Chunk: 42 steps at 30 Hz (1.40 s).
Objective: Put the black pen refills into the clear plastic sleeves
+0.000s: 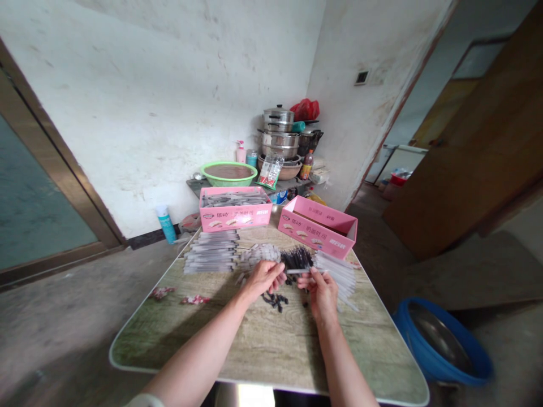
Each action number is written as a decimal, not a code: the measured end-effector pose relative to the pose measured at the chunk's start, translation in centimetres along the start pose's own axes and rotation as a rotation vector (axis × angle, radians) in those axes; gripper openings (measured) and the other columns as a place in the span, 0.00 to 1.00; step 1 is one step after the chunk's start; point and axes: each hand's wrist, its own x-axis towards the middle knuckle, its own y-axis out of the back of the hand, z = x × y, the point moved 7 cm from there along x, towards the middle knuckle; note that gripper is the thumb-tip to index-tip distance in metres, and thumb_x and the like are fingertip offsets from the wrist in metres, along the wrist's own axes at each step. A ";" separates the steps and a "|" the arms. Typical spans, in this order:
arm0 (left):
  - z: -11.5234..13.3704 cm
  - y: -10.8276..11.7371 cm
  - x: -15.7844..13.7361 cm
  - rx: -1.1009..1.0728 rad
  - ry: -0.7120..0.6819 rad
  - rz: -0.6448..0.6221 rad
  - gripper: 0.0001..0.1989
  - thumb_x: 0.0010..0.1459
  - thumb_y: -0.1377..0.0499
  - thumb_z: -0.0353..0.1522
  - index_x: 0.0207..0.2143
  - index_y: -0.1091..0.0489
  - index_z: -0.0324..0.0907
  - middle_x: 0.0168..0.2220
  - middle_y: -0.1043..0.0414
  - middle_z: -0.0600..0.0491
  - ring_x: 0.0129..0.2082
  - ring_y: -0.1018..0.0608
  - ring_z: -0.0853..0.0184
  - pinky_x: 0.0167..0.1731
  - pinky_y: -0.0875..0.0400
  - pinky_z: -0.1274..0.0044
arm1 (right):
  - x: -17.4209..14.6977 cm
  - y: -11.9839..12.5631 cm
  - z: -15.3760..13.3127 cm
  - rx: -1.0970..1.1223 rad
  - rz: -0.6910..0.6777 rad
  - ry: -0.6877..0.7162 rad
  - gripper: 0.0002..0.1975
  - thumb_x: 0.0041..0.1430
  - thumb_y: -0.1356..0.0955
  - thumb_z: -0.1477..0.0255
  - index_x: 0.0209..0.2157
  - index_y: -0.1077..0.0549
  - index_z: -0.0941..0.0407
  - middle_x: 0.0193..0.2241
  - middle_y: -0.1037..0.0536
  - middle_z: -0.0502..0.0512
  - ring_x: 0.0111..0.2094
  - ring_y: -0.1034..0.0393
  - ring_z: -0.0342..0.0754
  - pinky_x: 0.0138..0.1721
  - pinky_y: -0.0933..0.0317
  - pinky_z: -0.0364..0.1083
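Note:
A thin, pale translucent tube (pixel 297 271), perhaps a pen barrel, spans the gap between my two hands. My right hand (pixel 324 293) pinches its right end between thumb and fingers. At its left end my left hand (pixel 266 277) has thumb and fingers closed together; any small part in them is hidden. Just behind are a heap of small whitish pieces (pixel 259 254) and a bunch of slim black parts (pixel 297 257). Small black pieces (pixel 276 301) lie loose below my left hand. Similar pale tubes (pixel 339 274) are spread beside my right hand.
Rows of finished-looking pale sticks (pixel 211 251) lie at the table's left. Behind them stands a pink box (pixel 236 217) full of sticks; another pink box (pixel 318 229) is at right. A green basin (pixel 229 174) and stacked pots (pixel 279 133) stand beyond. A blue tub (pixel 441 342) is right of the table.

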 end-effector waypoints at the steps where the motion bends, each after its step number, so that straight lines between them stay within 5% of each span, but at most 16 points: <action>1: 0.0 -0.1 0.0 0.014 0.003 -0.020 0.25 0.54 0.41 0.51 0.26 0.30 0.35 0.20 0.31 0.52 0.14 0.33 0.75 0.12 0.42 0.83 | 0.0 0.0 0.0 0.000 -0.003 -0.001 0.17 0.42 0.22 0.63 0.25 0.28 0.58 0.21 0.20 0.54 0.18 0.25 0.48 0.19 0.30 0.44; 6: 0.5 0.2 0.2 -0.110 -0.079 0.011 0.23 0.43 0.30 0.44 0.34 0.29 0.36 0.24 0.29 0.55 0.18 0.30 0.75 0.17 0.33 0.82 | 0.0 0.0 -0.1 -0.003 0.007 0.003 0.18 0.42 0.22 0.62 0.25 0.29 0.57 0.21 0.20 0.53 0.18 0.25 0.48 0.19 0.30 0.44; 13: 0.2 -0.2 0.1 -0.005 -0.036 -0.034 0.19 0.52 0.37 0.45 0.27 0.29 0.36 0.19 0.32 0.55 0.14 0.33 0.76 0.13 0.39 0.83 | -0.1 -0.1 0.0 -0.020 -0.002 -0.002 0.17 0.43 0.22 0.63 0.25 0.29 0.58 0.21 0.20 0.54 0.18 0.25 0.48 0.19 0.30 0.44; 17: 1.6 3.5 0.4 -0.018 -0.215 0.284 0.14 0.50 0.36 0.38 0.35 0.28 0.37 0.26 0.27 0.53 0.20 0.28 0.72 0.19 0.33 0.82 | 0.2 0.8 -0.3 0.036 0.077 0.030 0.18 0.41 0.22 0.64 0.25 0.31 0.57 0.20 0.20 0.53 0.18 0.26 0.48 0.18 0.30 0.44; 21: 3.0 7.2 -0.5 0.246 -0.303 0.588 0.07 0.54 0.40 0.33 0.34 0.26 0.39 0.29 0.23 0.51 0.26 0.24 0.69 0.25 0.31 0.80 | 0.4 1.5 -0.4 0.053 0.119 0.046 0.17 0.41 0.22 0.64 0.26 0.31 0.57 0.20 0.21 0.52 0.18 0.26 0.48 0.18 0.31 0.43; 26: 3.4 5.3 -0.4 0.697 -0.347 0.377 0.05 0.53 0.39 0.27 0.30 0.23 0.41 0.30 0.23 0.51 0.30 0.23 0.66 0.35 0.30 0.76 | 0.3 1.5 -0.2 0.044 0.104 0.035 0.17 0.43 0.23 0.64 0.27 0.30 0.57 0.20 0.21 0.52 0.18 0.26 0.47 0.18 0.31 0.43; 33: 2.5 1.1 0.1 0.942 -0.466 0.049 0.18 0.55 0.45 0.22 0.44 0.23 0.44 0.40 0.26 0.48 0.42 0.25 0.62 0.46 0.31 0.70 | 0.3 1.3 -0.2 0.039 0.095 0.039 0.16 0.43 0.23 0.64 0.26 0.30 0.57 0.20 0.21 0.51 0.17 0.27 0.46 0.17 0.31 0.43; 42: 2.4 1.0 0.1 1.032 -0.409 0.027 0.14 0.51 0.43 0.20 0.37 0.25 0.42 0.37 0.27 0.47 0.42 0.26 0.58 0.46 0.33 0.68 | 0.2 1.1 -0.3 0.042 0.088 0.031 0.18 0.43 0.22 0.63 0.25 0.31 0.57 0.20 0.21 0.52 0.17 0.27 0.47 0.17 0.31 0.43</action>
